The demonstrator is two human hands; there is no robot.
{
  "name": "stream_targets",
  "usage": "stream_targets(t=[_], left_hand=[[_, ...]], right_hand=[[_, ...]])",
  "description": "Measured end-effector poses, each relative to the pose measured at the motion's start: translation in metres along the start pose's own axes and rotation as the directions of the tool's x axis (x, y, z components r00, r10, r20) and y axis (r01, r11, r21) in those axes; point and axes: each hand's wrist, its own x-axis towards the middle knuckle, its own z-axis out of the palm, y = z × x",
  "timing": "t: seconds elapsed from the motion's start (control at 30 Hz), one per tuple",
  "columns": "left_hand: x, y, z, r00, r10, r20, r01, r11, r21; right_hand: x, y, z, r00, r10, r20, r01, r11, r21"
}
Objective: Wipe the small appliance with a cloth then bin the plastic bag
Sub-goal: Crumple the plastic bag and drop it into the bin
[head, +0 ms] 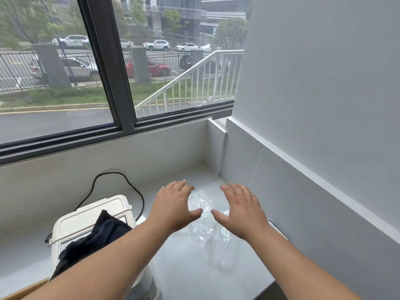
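Note:
A clear, crumpled plastic bag (207, 226) lies flat on the white counter (186, 276) near the right wall. My left hand (173, 204) hovers over the bag's left side, palm down, fingers spread, holding nothing. My right hand (240, 211) hovers over its right side the same way; the thumbs nearly meet above the bag. A small cream-white appliance (86, 221) with a lid stands at lower left, partly behind my left forearm. A dark cloth (97, 237) is draped over its top and front.
A black power cord (132, 187) loops from the appliance along the back ledge. A window (65, 83) runs along the back. A white wall (324, 105) with a low ledge closes the right side. A wooden edge (23, 291) shows at bottom left.

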Motion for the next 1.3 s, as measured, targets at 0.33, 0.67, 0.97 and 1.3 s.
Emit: stream_targets(t=[0.33,0.67,0.97,1.3], left_hand=[[0.034,0.015,0.049,0.994,-0.041,0.1,0.037,0.998,0.042],[0.06,0.013,0.089,0.977,-0.127,0.172,0.111,0.989,0.101],[0.08,0.011,0.12,0.939,-0.214,0.27,0.185,0.974,0.127],[0.088,0.015,0.141,0.858,-0.326,0.397,0.261,0.942,0.211]], right_hand=[[0.018,0.037,0.054,0.993,-0.017,0.119,0.015,1.0,0.018],[0.043,0.059,0.102,0.976,-0.051,0.212,0.038,0.997,0.062],[0.051,0.064,0.136,0.95,-0.081,0.301,0.054,0.994,0.097],[0.043,0.063,0.157,0.903,-0.069,0.424,0.055,0.997,0.045]])
